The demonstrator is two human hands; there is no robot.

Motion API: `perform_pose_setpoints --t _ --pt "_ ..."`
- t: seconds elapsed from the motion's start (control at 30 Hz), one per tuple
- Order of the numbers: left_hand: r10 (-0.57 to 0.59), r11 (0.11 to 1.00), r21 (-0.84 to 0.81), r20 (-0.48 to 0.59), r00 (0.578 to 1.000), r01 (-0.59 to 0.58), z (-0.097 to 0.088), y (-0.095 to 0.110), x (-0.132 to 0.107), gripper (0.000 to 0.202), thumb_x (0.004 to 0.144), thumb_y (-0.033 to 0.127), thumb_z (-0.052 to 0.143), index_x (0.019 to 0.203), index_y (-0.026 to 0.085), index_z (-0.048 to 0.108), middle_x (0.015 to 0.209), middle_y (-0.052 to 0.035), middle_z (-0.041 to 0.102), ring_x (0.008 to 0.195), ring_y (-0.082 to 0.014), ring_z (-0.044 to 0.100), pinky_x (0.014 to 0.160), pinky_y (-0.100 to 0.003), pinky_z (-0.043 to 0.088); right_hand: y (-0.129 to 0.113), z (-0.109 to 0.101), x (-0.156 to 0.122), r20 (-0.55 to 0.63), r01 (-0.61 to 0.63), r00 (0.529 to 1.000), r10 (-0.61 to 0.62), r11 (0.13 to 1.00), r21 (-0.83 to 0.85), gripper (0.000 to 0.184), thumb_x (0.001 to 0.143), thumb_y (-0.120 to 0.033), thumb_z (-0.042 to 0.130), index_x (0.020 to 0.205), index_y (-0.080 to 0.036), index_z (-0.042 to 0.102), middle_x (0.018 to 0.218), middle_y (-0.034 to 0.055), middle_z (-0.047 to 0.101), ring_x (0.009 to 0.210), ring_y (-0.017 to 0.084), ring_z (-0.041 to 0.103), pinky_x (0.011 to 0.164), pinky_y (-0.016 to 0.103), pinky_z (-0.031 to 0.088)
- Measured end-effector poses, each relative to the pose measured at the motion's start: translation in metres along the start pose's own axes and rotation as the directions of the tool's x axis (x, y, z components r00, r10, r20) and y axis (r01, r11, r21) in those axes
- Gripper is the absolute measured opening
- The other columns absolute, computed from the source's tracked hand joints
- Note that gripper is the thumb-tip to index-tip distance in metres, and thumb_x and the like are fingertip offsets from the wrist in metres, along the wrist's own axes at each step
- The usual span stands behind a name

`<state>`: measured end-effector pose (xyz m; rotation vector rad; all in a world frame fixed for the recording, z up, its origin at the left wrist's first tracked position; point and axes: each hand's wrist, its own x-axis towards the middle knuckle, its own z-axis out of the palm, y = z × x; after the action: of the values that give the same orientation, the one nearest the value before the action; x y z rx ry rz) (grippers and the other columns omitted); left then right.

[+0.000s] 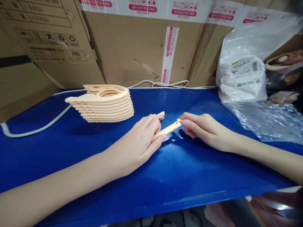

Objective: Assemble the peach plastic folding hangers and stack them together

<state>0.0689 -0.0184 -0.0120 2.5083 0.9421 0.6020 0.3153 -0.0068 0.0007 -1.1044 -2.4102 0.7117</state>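
Observation:
My left hand [144,138] is closed around a cream-coloured plastic piece [169,129], a narrow flat bar with a small dark hole near its end. Another slim tip of cream plastic [162,113] sticks out beyond the left fingers; the rest of it is hidden under the hand. At the bar's right end, my right hand [201,129] pinches a small cream tip [179,120] between thumb and forefinger. Whether that tip belongs to the bar, I cannot tell. Behind my left hand stands a neat stack of cream plastic pieces [106,105] with curved, looped outlines.
A shiny blue sheet [189,179] covers the table. Cardboard boxes [132,47] wall off the back and left. White cable [42,130] runs along the left and rear edges. Clear plastic bags [243,75], one with a labelled white bundle, lie at the right.

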Motion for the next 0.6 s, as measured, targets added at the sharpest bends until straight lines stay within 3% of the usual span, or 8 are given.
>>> perform_pose_setpoints --t 0.33,0.6 --pt "0.027 0.998 0.061 -0.019 0.999 -0.026 0.0029 -0.0002 0.0023 0.014 0.104 0.030 0.033 0.101 0.021 0.044 0.134 -0.0100 0.051 0.141 -0.0182 0.032 0.112 -0.040 0.035 -0.0031 0.0010 0.0006 0.025 -0.003 1.000 0.005 0.995 -0.097 0.031 0.101 -0.044 0.039 0.094 -0.018 0.056 0.064 -0.0046 0.052 0.054 0.010 0.046 0.054 0.024 0.031" --pt "0.081 0.976 0.198 0.039 0.996 -0.087 0.0038 -0.0019 0.0004 0.027 0.104 0.029 0.029 0.107 0.017 0.053 0.146 -0.0136 0.041 0.141 -0.0228 0.032 0.116 -0.046 0.030 -0.0040 0.0027 0.0004 0.069 0.015 0.998 -0.004 0.987 -0.160 0.035 0.102 -0.043 0.036 0.096 -0.019 0.059 0.064 -0.0027 0.055 0.053 0.011 0.048 0.054 0.024 0.032"
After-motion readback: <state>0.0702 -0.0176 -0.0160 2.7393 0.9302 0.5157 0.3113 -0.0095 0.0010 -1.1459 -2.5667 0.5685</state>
